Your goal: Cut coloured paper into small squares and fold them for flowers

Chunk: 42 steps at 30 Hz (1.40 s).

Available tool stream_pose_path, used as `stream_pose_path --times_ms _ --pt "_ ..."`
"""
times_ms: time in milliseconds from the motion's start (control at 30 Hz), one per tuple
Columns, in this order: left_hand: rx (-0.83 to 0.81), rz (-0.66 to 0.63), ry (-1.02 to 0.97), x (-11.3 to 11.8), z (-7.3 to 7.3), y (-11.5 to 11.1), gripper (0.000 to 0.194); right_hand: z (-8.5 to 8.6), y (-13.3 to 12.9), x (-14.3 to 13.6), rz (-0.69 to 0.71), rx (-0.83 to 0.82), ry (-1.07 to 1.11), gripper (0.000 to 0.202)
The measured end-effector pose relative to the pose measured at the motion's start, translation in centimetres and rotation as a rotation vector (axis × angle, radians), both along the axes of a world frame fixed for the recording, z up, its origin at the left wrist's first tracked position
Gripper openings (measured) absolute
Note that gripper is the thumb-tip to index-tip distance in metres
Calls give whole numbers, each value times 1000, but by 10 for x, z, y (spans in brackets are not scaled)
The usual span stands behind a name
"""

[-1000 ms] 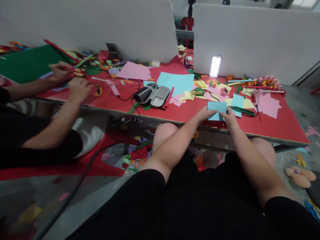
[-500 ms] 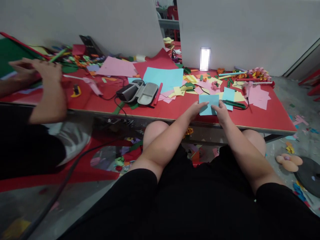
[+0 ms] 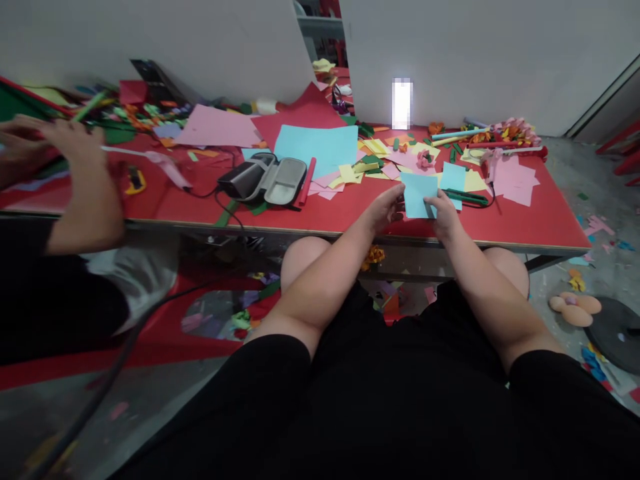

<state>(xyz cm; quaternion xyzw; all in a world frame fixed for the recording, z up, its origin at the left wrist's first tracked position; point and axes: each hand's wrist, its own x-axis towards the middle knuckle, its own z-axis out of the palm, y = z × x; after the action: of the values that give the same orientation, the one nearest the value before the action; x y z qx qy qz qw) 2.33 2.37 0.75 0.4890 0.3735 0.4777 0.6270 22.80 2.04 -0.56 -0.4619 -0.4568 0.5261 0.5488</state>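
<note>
A light-blue square of paper (image 3: pixel 419 193) is held above the red table's front edge. My right hand (image 3: pixel 445 210) pinches its right side, thumb on top. At the paper's left edge, my left hand (image 3: pixel 386 208) has its fingers loosely curled and apart, with nothing visible between them. Just right of my right hand lies a slim green tool (image 3: pixel 466 197), maybe a cutter. Behind it rests another light-blue piece of paper (image 3: pixel 453 175) on yellow paper.
An open case (image 3: pixel 285 181), a red stick (image 3: pixel 308 180) and a large blue sheet (image 3: pixel 320 150) lie left of my hands. Paper scraps and a pink glue gun (image 3: pixel 492 164) are to the right. At far left, a co-worker's hands (image 3: pixel 70 140) work over the red table (image 3: pixel 320 215).
My left hand has come off the paper's left side, where its thumb lay on top before. My right hand still holds the paper, now slightly tilted. The view has shifted a little.
</note>
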Motion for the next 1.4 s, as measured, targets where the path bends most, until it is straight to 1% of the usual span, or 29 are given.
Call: stream_pose_path --times_ms 100,167,233,333,433,533,600,667,800,900,967,1100,1200,1300,1400 --pt "-76 -58 -57 0 -3 2 67 2 0 1 9 68 -44 80" --pt "-77 -39 -85 0 -4 4 63 3 -1 1 -9 118 -79 80" --pt "-51 11 -104 1 -5 5 60 3 -2 1 -57 171 -122 76" --pt "5 130 -69 2 -5 6 53 1 -2 1 -126 223 -162 63" --pt "104 255 55 1 -3 9 39 -3 3 3 -185 240 -180 42" --pt "201 323 153 -2 0 14 29 -6 12 7 -184 244 -236 27" --pt "193 327 196 -5 1 16 25 -7 16 11 -158 235 -277 26" --pt "162 297 229 -6 1 16 20 -8 18 13 -141 221 -312 27" --pt "175 255 245 -7 -1 14 11 -9 19 15 -148 221 -362 22" --pt "168 254 252 -8 -1 14 19 -11 19 16 -153 232 -355 24" --pt "163 248 228 -9 0 15 25 -12 20 17 -135 211 -295 29" --pt "142 208 99 -10 3 16 23 -14 21 18 -82 179 -142 42" --pt "112 235 61 -9 5 15 22 -15 22 18 -82 164 -92 42" --pt "93 266 64 -7 4 16 30 -15 23 19 -102 134 -95 42" --pt "79 280 54 -5 3 17 38 -16 24 20 -95 104 -91 46"
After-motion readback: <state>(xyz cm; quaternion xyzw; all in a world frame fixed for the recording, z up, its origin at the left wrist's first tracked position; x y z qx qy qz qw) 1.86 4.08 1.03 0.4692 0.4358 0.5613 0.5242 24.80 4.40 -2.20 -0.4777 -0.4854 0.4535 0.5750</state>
